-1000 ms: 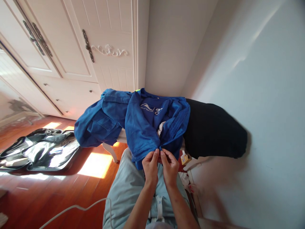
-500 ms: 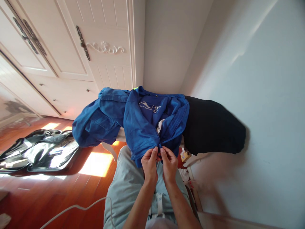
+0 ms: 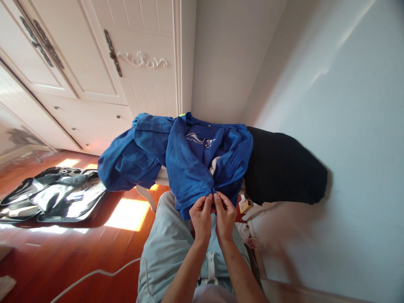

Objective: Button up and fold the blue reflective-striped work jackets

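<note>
A blue jacket (image 3: 186,168) lies spread in front of me, its front partly open over a blue shirt (image 3: 202,136) with a white logo. My left hand (image 3: 202,214) pinches the jacket's lower front edge. Close beside it, my right hand (image 3: 224,214) pinches the other side of that edge, thumbs nearly touching. What sits between the fingertips is too small to tell. Left of the jacket are folded blue clothes (image 3: 129,155); a black cloth (image 3: 284,168) hangs at its right.
An open suitcase (image 3: 59,193) lies on the wooden floor at the left. Behind stands a white cabinet (image 3: 151,84). A grey wall (image 3: 353,139) borders the right side. One white cable (image 3: 104,273) crosses the floor; a yellow box (image 3: 244,205) is below the black cloth.
The view has shifted slightly. Both hands keep their pinch on the jacket edge, with the fingertips a little differently placed.
</note>
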Available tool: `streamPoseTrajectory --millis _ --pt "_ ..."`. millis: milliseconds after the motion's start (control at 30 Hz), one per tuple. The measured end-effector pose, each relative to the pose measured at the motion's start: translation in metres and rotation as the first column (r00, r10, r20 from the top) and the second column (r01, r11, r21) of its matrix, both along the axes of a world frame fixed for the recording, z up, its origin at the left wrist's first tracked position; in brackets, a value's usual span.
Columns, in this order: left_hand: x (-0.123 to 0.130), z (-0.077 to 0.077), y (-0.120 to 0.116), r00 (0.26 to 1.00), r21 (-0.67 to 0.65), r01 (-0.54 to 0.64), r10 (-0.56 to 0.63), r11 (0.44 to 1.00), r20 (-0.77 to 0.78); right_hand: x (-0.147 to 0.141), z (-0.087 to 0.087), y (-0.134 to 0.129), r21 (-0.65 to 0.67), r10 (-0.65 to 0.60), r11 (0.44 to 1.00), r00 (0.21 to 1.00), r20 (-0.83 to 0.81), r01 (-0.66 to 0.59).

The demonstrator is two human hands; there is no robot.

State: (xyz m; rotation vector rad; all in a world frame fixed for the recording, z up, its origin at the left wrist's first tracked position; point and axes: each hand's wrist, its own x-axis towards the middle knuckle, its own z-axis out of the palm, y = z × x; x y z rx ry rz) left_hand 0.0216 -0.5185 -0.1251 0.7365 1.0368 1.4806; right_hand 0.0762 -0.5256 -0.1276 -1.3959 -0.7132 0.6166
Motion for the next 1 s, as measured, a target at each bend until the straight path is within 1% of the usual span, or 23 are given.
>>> streamPoseTrajectory --millis 133,300,367,467,567,667,767,833,900,1000 --pt "0.000 -0.001 -0.002 0.997 0.032 -0.009 0.012 0.999 -0.074 0.002 0.003 -0.001 0.056 0.004 0.998 0.987 0.158 -0.013" --pt "-0.001 0.005 -0.002 0.992 0.078 -0.016 0.025 0.997 -0.126 0.005 0.006 -0.001 0.127 -0.017 0.992 0.941 0.337 -0.027" --pt "-0.003 0.007 0.000 0.989 0.107 -0.001 0.016 0.994 -0.144 0.006 0.007 -0.001 0.168 -0.029 0.985 0.917 0.398 -0.042" --pt "-0.006 0.007 0.002 0.982 0.168 0.037 -0.005 0.985 -0.187 0.007 0.007 -0.002 0.230 -0.052 0.971 0.889 0.455 -0.061" --pt "-0.008 0.008 0.001 0.979 0.194 0.040 0.001 0.980 -0.205 0.007 0.009 -0.003 0.251 -0.063 0.966 0.886 0.460 -0.062" --pt "-0.006 0.008 -0.001 0.984 0.160 0.022 0.006 0.987 -0.176 0.006 0.009 -0.005 0.243 -0.054 0.969 0.911 0.408 -0.052" --pt "-0.004 0.006 0.000 0.997 0.102 0.024 -0.017 0.995 -0.072 0.005 0.007 -0.005 0.180 0.004 0.982 0.956 0.295 -0.059" --pt "-0.005 0.002 0.001 0.998 0.036 0.051 -0.053 0.998 0.041 0.007 0.003 -0.002 0.128 0.077 0.987 0.983 0.169 -0.099" --pt "-0.007 -0.004 0.002 0.983 -0.037 0.087 -0.080 0.996 0.164 0.013 -0.003 0.002 0.101 0.133 0.986 0.991 0.004 -0.132" --pt "-0.013 -0.013 0.000 0.958 -0.135 0.108 -0.066 0.985 0.280 0.032 -0.007 0.015 0.122 0.130 0.987 0.961 -0.243 -0.103"
